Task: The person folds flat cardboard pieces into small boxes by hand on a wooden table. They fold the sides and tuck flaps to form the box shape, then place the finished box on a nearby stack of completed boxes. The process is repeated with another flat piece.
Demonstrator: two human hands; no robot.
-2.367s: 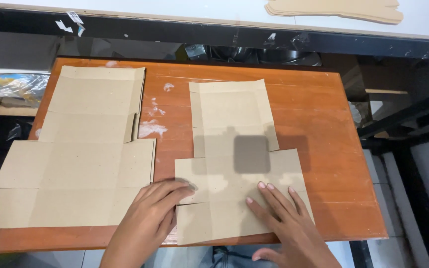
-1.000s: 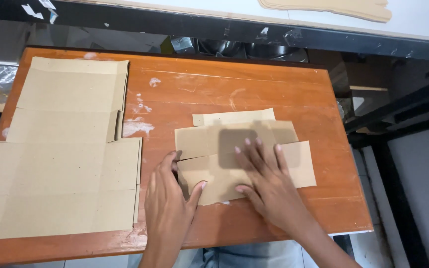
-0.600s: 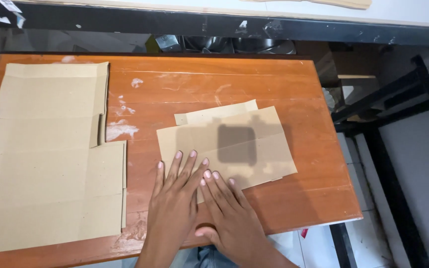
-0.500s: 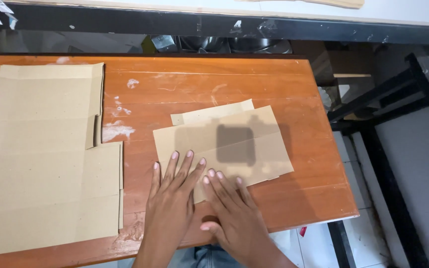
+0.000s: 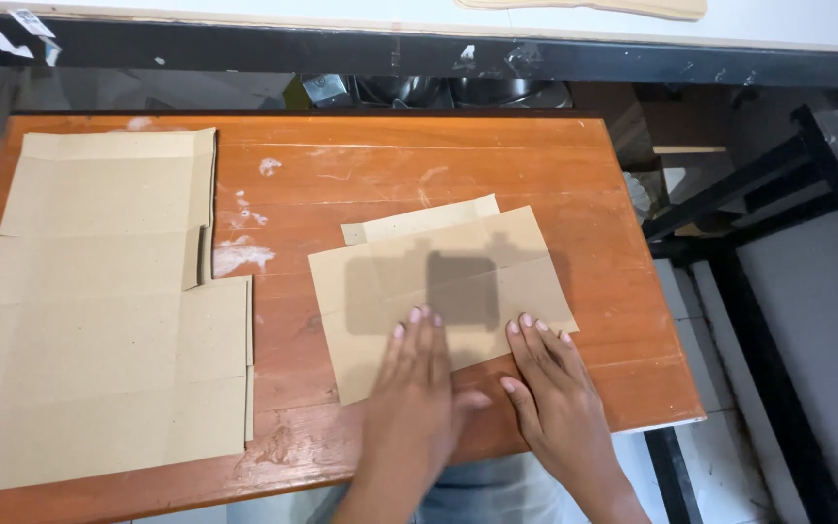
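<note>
Lying folded near the middle of the orange table [image 5: 361,165], the small cardboard piece [image 5: 438,281] sits under both your palms. Your left hand [image 5: 414,388] and right hand [image 5: 555,388] press flat on its near edge, fingers stretched straight and slightly spread, gripping nothing. A larger unfolded cardboard sheet [image 5: 99,311] lies well apart, at the table's left.
</note>
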